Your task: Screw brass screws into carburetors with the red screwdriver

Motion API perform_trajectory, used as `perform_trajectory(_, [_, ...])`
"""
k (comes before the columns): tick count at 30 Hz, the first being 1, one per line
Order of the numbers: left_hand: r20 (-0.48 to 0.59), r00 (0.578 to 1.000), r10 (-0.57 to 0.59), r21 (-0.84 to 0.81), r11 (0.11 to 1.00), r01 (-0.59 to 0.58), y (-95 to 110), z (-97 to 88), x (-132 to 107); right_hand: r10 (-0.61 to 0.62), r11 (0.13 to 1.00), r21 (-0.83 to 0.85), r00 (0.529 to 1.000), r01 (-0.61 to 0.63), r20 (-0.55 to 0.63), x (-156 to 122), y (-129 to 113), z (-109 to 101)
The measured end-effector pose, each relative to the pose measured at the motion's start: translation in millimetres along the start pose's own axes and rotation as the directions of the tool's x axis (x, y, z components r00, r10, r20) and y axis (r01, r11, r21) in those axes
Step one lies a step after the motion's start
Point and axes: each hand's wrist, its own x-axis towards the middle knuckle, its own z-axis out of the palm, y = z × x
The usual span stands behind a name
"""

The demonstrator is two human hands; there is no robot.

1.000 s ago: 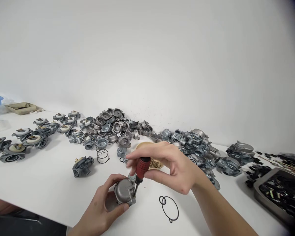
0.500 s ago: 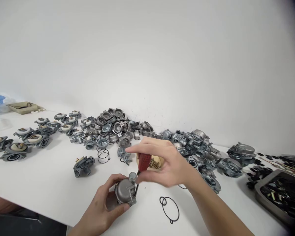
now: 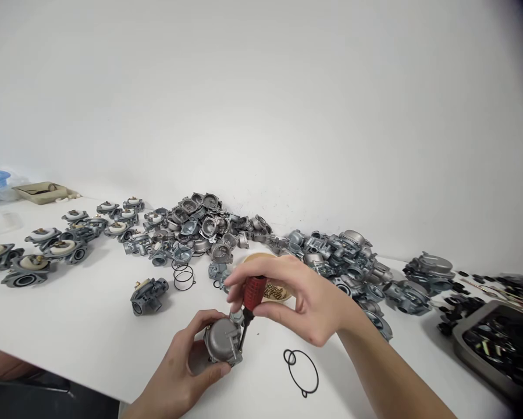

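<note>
Your left hand clasped the metal part on the table. Your right hand pinched the red screwdriver, tip against it.

no text, label, brand, number or sign can be read. no marking is made out on the red screwdriver handle, on the metal carburetor body, or on the parts spread over the white table; these surfaces are too small and blurred for any lettering to be told.
</note>
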Motion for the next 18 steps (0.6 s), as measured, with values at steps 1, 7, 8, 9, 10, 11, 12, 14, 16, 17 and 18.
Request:
perform_trajectory(1, [-0.003,1.0,0.002,0.001,1.0,-0.002,-1,0.2,0,0.017,1.0,0.018,1.0,-0.017,-0.004,0,0,-1])
perform_trajectory(7, [-0.075,0.997,0.007,0.053,0.999,-0.003,-8,1.0,-1,0.08,0.977,-0.187,0.988,-0.104,-0.135,-1,5,0])
perform_trajectory(8, [-0.065,0.998,0.003,0.059,0.998,0.001,-8,0.9,-1,0.084,0.972,-0.206,0.986,-0.113,-0.144,-2,4,-1])
perform_trajectory(9, [-0.052,0.999,0.0,0.063,0.998,0.003,-9,0.9,-1,0.092,0.968,-0.217,0.985,-0.123,-0.145,-3,2,-2])
perform_trajectory(10, [-0.042,0.999,-0.001,0.068,0.998,0.004,-9,0.9,-1,0.103,0.968,-0.215,0.985,-0.132,-0.138,-6,0,-3])
perform_trajectory(11, [-0.036,0.999,-0.002,0.077,0.997,0.005,-9,1.0,-1,0.11,0.971,-0.197,0.986,-0.134,-0.125,-11,-2,-5])
perform_trajectory(12, [-0.036,0.999,0.001,0.092,0.996,0.002,-8,1.2,-1,0.11,0.979,-0.162,0.988,-0.127,-0.109,-17,-4,-7])
perform_trajectory(14, [-0.041,0.999,0.026,0.138,0.99,-0.02,-7,1.4,-1,0.115,0.991,-0.054,0.988,-0.121,-0.101,-32,-5,-11])
perform_trajectory(16, [-0.048,0.997,0.056,0.184,0.982,-0.046,-5,1.3,0,0.155,0.987,0.058,0.976,-0.148,-0.151,-51,-3,-12])
perform_trajectory(17, [-0.05,0.997,0.062,0.197,0.979,-0.051,-4,1.2,0,0.181,0.981,0.102,0.965,-0.164,-0.19,-61,-1,-11])
perform_trajectory(18, [-0.052,0.997,0.058,0.204,0.978,-0.047,-3,1.1,1,0.202,0.975,0.139,0.953,-0.174,-0.224,-71,2,-10])
